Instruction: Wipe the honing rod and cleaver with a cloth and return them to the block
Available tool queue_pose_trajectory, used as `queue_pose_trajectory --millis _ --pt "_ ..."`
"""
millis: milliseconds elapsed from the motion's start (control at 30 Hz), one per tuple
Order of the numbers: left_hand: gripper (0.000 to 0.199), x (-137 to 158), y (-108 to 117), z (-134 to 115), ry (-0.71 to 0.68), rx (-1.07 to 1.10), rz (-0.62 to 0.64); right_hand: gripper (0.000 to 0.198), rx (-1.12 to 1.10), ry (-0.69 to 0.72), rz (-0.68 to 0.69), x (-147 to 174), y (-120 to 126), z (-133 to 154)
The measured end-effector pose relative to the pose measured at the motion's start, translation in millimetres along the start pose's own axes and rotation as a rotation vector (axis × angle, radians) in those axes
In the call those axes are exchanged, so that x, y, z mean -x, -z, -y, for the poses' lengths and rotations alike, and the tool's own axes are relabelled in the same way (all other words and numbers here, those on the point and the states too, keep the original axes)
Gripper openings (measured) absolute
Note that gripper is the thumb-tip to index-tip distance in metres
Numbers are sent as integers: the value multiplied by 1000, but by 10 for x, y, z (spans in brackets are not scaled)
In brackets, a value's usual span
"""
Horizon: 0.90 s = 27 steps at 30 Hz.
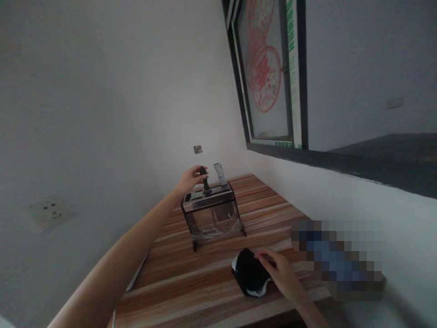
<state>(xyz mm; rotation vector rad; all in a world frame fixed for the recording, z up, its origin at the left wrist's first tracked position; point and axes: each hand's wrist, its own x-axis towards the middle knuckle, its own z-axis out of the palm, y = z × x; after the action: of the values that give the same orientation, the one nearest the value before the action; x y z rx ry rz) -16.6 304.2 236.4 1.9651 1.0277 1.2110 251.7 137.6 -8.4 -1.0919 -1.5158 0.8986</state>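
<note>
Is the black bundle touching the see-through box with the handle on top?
Apart. The head view shows a strip of bare striped tabletop between the black bundle and the nearest foot of the see-through box.

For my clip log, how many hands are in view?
2: the left hand at the black handle on the box, the right hand at the black bundle.

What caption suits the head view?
Left hand on the handle of a clear-fronted box, right hand at a black bundle on the table.
</note>
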Motion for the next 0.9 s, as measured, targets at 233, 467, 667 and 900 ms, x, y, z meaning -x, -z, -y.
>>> queue_pose_trajectory --millis 233,467,667,900 --pt "43 1 26 5 -1 -17 6 34 19 10 27 -3 9 -5" --pt "43 18 31 28 5 -20 -8 32 7 -3 27 -2 11 -10" --pt "44 40 20 36 2 -15 -10 36 28 11 1 -3 16 9" --pt "45 68 2 72 -16 -24 -16 40 21 12 -10 6 15 47"
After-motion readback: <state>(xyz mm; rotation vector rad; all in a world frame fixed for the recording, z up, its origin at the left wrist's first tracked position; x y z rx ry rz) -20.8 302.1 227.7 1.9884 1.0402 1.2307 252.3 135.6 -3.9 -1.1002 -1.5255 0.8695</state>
